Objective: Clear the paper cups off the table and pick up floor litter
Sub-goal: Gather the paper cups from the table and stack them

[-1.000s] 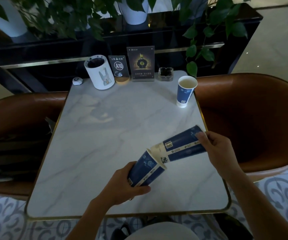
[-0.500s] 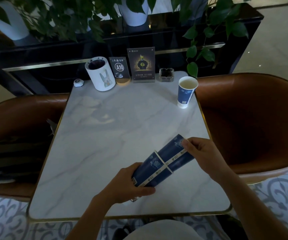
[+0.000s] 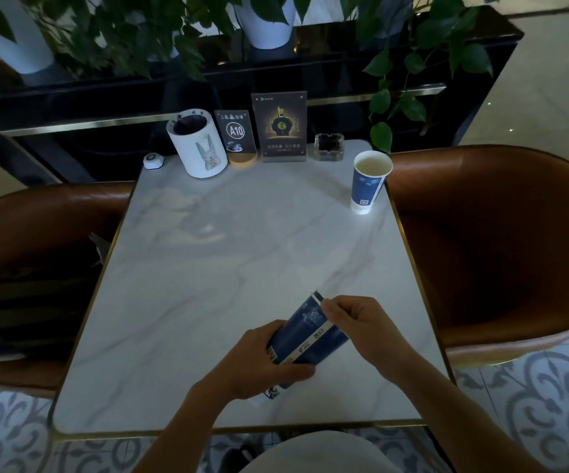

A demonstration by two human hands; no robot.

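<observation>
Two blue paper cups (image 3: 310, 336) are nested one inside the other and held on their side low over the near part of the marble table (image 3: 228, 268). My left hand (image 3: 262, 363) wraps around the outer cup from below. My right hand (image 3: 358, 322) grips the nested cups at their upper right end. A third blue paper cup (image 3: 369, 180) stands upright near the table's far right edge, apart from both hands.
Along the table's far edge stand a white rabbit-print holder (image 3: 198, 143), an A10 sign (image 3: 236, 136), a menu stand (image 3: 279, 128), a glass ashtray (image 3: 329, 147) and a small white call button (image 3: 153, 161). Brown leather chairs (image 3: 501, 240) flank the table. Potted plants hang behind.
The cup in my right hand has slid fully into the cup in my left hand, and both hands have come closer together near the table's front.
</observation>
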